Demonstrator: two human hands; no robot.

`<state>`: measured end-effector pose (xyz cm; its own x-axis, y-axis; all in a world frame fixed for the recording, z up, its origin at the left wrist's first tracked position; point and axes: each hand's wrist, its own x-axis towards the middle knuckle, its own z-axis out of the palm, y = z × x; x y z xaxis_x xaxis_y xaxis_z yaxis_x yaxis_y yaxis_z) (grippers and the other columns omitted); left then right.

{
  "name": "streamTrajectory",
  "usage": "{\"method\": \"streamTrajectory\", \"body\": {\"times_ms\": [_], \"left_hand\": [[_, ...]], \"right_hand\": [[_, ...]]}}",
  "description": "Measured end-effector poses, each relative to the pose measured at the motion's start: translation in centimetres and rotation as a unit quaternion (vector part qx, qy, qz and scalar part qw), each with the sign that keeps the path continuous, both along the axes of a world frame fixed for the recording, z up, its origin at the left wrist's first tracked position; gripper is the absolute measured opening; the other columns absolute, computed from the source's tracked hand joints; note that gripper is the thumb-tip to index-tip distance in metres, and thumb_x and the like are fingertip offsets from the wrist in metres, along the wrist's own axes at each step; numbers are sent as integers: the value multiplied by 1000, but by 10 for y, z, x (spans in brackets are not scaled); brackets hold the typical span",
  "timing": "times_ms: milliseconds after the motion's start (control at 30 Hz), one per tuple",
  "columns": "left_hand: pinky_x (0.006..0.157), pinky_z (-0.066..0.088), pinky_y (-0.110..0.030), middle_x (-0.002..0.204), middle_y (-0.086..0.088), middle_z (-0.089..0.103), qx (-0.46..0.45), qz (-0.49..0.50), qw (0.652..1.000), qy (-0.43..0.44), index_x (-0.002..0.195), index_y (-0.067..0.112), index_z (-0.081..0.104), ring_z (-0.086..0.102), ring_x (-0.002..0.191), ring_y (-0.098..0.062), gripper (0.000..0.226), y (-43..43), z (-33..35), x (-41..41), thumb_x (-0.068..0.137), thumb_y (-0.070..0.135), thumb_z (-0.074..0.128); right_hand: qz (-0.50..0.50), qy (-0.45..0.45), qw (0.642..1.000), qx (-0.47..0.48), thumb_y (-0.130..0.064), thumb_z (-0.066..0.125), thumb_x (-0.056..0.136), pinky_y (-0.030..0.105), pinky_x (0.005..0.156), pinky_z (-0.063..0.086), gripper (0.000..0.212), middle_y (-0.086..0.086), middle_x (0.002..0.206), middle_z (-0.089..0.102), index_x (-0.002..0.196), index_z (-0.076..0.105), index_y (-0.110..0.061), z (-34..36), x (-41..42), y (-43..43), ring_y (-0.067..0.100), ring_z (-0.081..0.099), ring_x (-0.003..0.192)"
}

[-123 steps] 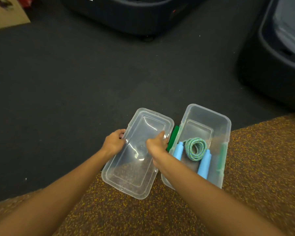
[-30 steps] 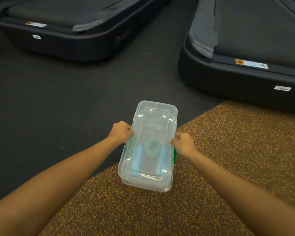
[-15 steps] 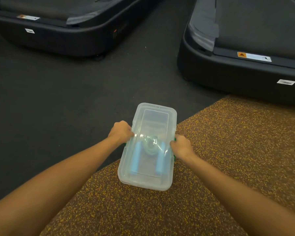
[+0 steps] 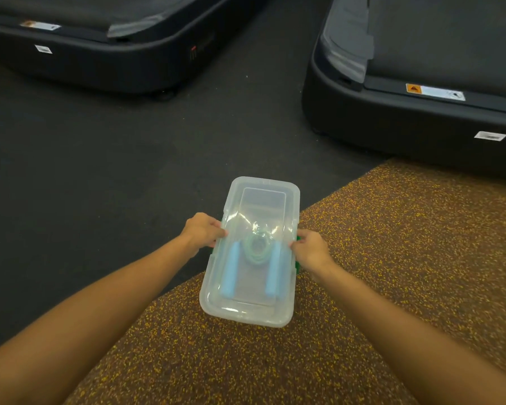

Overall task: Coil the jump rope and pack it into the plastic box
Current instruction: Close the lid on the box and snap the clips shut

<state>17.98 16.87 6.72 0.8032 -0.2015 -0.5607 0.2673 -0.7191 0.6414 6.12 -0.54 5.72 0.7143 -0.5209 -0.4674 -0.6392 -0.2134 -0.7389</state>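
Whereas four seconds earlier the lid (image 4: 262,226) lay open at the box's 9 o'clock, it now covers the plastic box (image 4: 247,312). Left hand (image 4: 201,230) and right hand (image 4: 310,249) press its long edges; coiled jump rope (image 4: 257,249) inside. Packing appears nearly complete.

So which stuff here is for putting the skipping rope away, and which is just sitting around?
For the job:
plastic box
lid
jump rope
left hand
right hand

Just there:
two treadmills
speckled mat
dark floor
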Motion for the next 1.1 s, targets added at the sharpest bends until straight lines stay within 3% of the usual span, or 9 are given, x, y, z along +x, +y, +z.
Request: {"method": "streamTrajectory", "body": {"times_ms": [100, 200, 300, 433, 600, 800, 867, 1000, 1100], "left_hand": [[91, 52, -38, 107, -11, 66, -26, 8, 1000, 8, 103, 4, 65, 64, 97, -22, 20, 3, -2, -2, 84, 11, 66], [92, 51, -37, 108, -9, 65, -51, 8, 999, 13, 101, 6, 64, 63, 98, -21, 16, 7, -2, -5, 86, 13, 64], [97, 48, -40, 115, -9, 62, -83, 30, 996, 22, 96, 12, 62, 59, 103, -22, 18, 10, -4, -11, 91, 28, 57], [104, 37, -42, 135, -9, 50, -86, 78, 990, 75, 133, 8, 45, 47, 124, -27, 56, 9, -3, -22, 98, 48, 30], [90, 46, -39, 122, -9, 58, -161, 124, 960, 193, 131, 8, 46, 55, 97, -21, 73, 5, 0, -32, 92, 63, 18], [101, 40, -43, 127, -12, 54, -168, 135, 965, 150, 130, 3, 46, 49, 123, -29, 75, 12, 2, -25, 93, 61, 17], [95, 44, -42, 131, -16, 54, -178, 141, 964, 135, 129, 3, 48, 54, 115, -28, 74, 19, 3, -19, 93, 61, 19], [77, 50, -33, 117, -15, 62, -187, 127, 968, 107, 111, 8, 60, 61, 89, -20, 66, 28, 5, -15, 94, 59, 21], [79, 50, -34, 118, -13, 63, -191, 129, 968, 98, 115, 8, 60, 62, 87, -18, 63, 28, 5, -17, 95, 56, 24]], "right_hand": [[-28, -8, 999, 34, -6, 51, 87, 47, 94, 49, 29, 15, 115, 64, 115, 58, -8, 1, -2, 1, 31, 61, 103], [-46, -9, 997, 67, -9, 56, 86, 39, 93, 48, 33, 14, 119, 62, 118, 57, -6, 3, -4, -5, 28, 59, 105], [-77, -12, 992, 97, -24, 52, 90, 35, 92, 42, 41, 10, 124, 54, 127, 49, -7, 6, -8, -10, 25, 51, 111], [-169, 11, 965, 199, -43, 35, 95, 45, 109, 33, 58, 15, 147, 33, 142, 26, -11, 2, -15, -15, 35, 36, 131], [-193, 15, 920, 339, -53, 28, 92, 51, 105, 35, 67, 23, 146, 33, 145, 16, -13, -1, -22, -18, 40, 37, 131], [-172, -27, 941, 289, -46, 25, 96, 41, 89, 44, 58, 20, 135, 48, 135, 37, -5, 6, -25, -13, 32, 52, 114], [-174, -44, 942, 283, -43, 24, 97, 41, 90, 45, 56, 18, 127, 54, 131, 43, -3, 9, -26, -14, 29, 54, 105], [-165, -77, 944, 276, -39, 24, 98, 38, 87, 44, 53, 10, 97, 60, 123, 50, 0, 14, -26, -10, 23, 56, 93], [-179, -94, 942, 266, -37, 24, 98, 36, 90, 43, 51, 9, 107, 61, 124, 50, -1, 16, -27, -1, 21, 57, 97]]}}
